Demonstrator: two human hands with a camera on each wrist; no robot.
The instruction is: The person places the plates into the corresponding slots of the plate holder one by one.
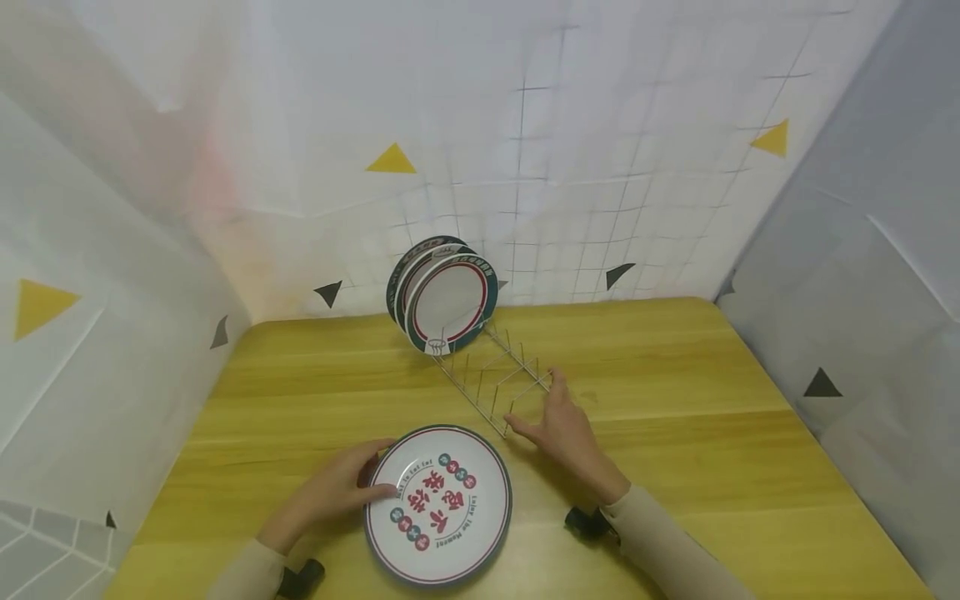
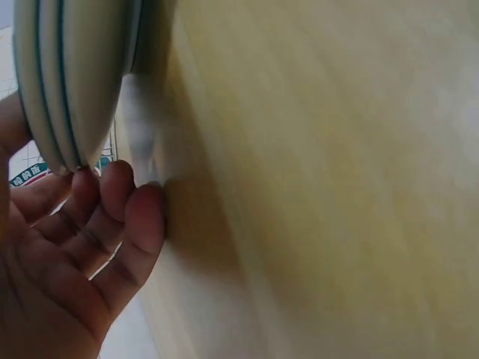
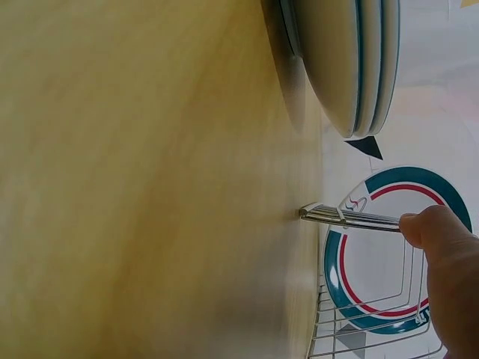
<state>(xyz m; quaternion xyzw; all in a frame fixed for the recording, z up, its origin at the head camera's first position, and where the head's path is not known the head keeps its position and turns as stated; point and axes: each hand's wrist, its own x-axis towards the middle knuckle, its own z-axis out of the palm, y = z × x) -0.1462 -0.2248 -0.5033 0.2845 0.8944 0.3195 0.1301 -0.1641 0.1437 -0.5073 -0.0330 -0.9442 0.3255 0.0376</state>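
A stack of white plates [image 1: 450, 533] with dark rims and red lettering sits at the front of the table. My left hand [image 1: 337, 487] grips its left rim, thumb on top; in the left wrist view the other fingers curl against the edges of the stacked plates [image 2: 75, 82]. Behind stands a wire dish rack [image 1: 472, 402], with several plates [image 1: 450, 304] upright at its far end. My right hand [image 1: 566, 429] holds the rack's near end between thumb and forefinger. The right wrist view shows the thumb [image 3: 438, 228] on the rack's wire [image 3: 352, 218].
The wooden table [image 1: 300, 375] has white sheeting [image 1: 480, 125] rising along its back and sides, marked with yellow and dark triangles. The rack's near slots lie between the upright plates and my right hand.
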